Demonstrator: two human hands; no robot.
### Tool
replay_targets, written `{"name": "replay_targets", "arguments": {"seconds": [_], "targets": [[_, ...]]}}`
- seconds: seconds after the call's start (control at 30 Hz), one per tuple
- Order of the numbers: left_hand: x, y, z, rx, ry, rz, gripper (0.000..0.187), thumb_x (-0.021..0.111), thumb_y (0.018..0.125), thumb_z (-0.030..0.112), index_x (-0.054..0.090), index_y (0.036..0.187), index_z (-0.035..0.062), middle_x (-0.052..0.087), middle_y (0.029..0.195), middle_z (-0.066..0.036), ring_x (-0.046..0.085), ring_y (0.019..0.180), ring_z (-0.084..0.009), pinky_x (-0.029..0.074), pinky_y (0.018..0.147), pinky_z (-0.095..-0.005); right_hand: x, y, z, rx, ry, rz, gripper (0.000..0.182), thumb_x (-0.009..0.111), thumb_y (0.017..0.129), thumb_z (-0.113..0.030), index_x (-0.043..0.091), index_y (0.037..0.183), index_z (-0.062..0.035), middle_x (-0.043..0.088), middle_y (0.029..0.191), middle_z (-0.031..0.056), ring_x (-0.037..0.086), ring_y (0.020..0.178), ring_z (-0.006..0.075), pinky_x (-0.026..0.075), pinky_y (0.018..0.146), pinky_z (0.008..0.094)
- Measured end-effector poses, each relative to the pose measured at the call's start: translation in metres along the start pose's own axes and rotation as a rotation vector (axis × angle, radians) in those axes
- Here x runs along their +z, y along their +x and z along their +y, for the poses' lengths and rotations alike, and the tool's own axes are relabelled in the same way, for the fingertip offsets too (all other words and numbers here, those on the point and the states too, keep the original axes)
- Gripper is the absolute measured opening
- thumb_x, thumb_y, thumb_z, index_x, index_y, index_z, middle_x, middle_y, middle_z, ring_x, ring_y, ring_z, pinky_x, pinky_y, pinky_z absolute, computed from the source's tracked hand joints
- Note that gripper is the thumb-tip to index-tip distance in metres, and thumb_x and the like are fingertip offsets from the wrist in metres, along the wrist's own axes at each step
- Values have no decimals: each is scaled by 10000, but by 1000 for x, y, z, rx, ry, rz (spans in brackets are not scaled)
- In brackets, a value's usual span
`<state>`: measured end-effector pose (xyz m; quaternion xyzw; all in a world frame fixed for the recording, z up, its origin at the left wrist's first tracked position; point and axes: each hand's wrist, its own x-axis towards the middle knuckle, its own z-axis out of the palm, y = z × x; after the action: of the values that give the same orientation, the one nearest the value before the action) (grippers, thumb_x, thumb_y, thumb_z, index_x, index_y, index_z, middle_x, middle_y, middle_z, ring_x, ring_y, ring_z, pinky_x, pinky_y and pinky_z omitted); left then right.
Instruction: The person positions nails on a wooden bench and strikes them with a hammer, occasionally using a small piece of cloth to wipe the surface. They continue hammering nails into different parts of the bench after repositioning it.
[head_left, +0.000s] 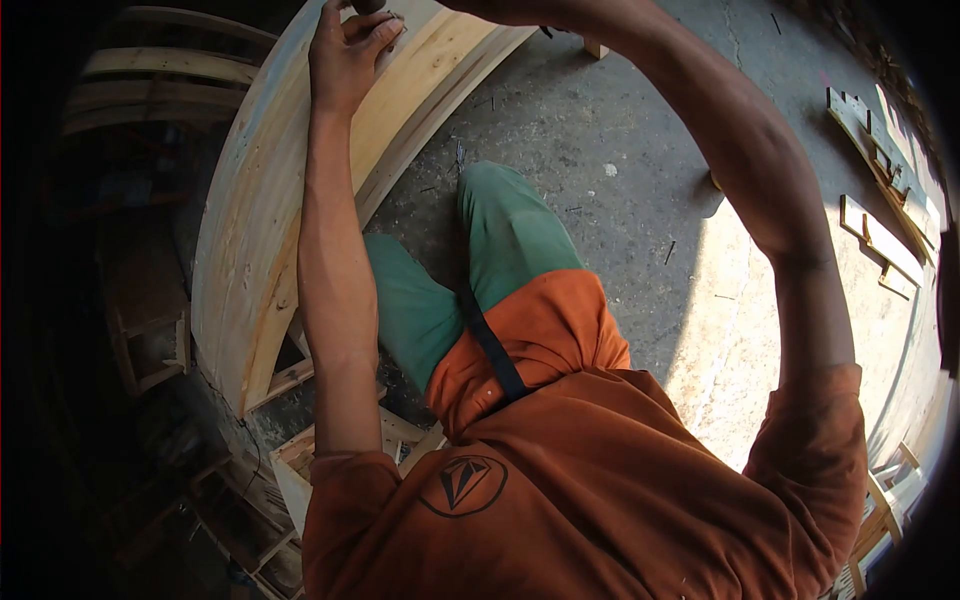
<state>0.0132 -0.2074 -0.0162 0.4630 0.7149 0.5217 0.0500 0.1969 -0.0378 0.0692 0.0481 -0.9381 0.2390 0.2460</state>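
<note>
My left hand [345, 50] is raised at the top edge, over the pale wooden boards [420, 70] of a large curved piece. Its fingers are curled together, and something small and thin shows by the fingertips, too small to name. A dark rounded object [368, 4] touches the top of this hand, mostly cut off by the frame. Reaching in from the right, my right hand [505, 8] is largely beyond the top edge. Its fingers are hidden, so what it holds does not show.
Grey concrete floor [620, 220] lies right of my knees, with nails or splinters scattered on it. Wooden pieces with small blocks [880, 240] lie at the far right. Slatted wood [170, 65] stands at upper left, and a wooden frame [295, 470] is by my left elbow.
</note>
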Motion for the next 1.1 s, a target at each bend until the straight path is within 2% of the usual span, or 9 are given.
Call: {"name": "replay_targets", "arguments": {"seconds": [0.17, 0.27, 0.33, 0.5, 0.67, 0.8, 0.9, 1.07, 1.1], "targets": [[4, -2, 4, 38, -2, 28, 524, 769, 868, 120, 466, 1281, 9, 724, 997, -124, 673, 930, -137, 522, 833, -255, -1, 6, 5, -81, -52, -31, 260, 527, 954, -139, 537, 861, 104, 577, 597, 250, 630, 589, 423, 459, 511, 485], [9, -3, 5, 19, 21, 24, 536, 776, 861, 127, 470, 1285, 15, 726, 987, -115, 673, 934, -137, 524, 836, -264, -5, 7, -4, 46, -13, -12, 261, 518, 969, -148, 532, 871, 93, 577, 598, 241, 627, 582, 416, 449, 502, 479], [6, -3, 3, 22, 41, 18, 554, 777, 859, 135, 459, 1298, 15, 726, 977, -108, 675, 933, -137, 529, 830, -264, -9, 8, -5, -27, -26, -135, 266, 512, 982, -160, 531, 874, 82, 577, 601, 243, 627, 583, 415, 447, 502, 480], [8, -2, 6, -39, 24, 44, 586, 776, 857, 125, 435, 1320, 15, 724, 962, -119, 679, 907, -143, 539, 814, -261, -21, 6, -10, 49, -34, -44, 275, 519, 987, -178, 531, 886, 78, 574, 597, 243, 631, 590, 411, 449, 508, 485], [8, -4, 7, -23, 60, 38, 596, 779, 842, 120, 435, 1318, 19, 728, 983, -123, 687, 909, -150, 552, 791, -275, -20, 11, -2, 21, -95, -206, 252, 526, 992, -190, 518, 970, 60, 600, 646, 241, 620, 617, 435, 451, 526, 492], [10, -5, 14, -53, 91, 72, 583, 775, 841, 108, 440, 1309, 17, 734, 975, -118, 693, 901, -158, 550, 779, -280, -28, 2, -21, 6, 35, 95, 225, 519, 992, -169, 501, 970, 54, 584, 620, 230, 602, 574, 423, 443, 512, 493], [8, -4, 7, -22, 68, 33, 592, 778, 836, 116, 431, 1303, 7, 736, 970, -125, 693, 899, -162, 549, 799, -289, -11, 6, 4, -27, -31, -194, 232, 520, 992, -172, 498, 974, 58, 581, 614, 238, 604, 563, 419, 442, 501, 497], [10, -4, 10, -35, 48, 63, 577, 777, 844, 133, 438, 1292, 0, 732, 979, -141, 689, 891, -168, 546, 802, -296, -8, 9, 4, 48, -74, -60, 241, 534, 989, -186, 506, 1010, 52, 601, 635, 254, 631, 578, 409, 445, 484, 487], [10, -5, 12, -41, 50, 69, 577, 777, 844, 133, 438, 1292, 0, 732, 979, -141, 689, 891, -168, 546, 802, -296, 9, 6, 22, -13, -121, -10, 243, 528, 1010, -218, 541, 1059, 19, 604, 657, 189, 625, 563, 300, 451, 475, 431]]}}
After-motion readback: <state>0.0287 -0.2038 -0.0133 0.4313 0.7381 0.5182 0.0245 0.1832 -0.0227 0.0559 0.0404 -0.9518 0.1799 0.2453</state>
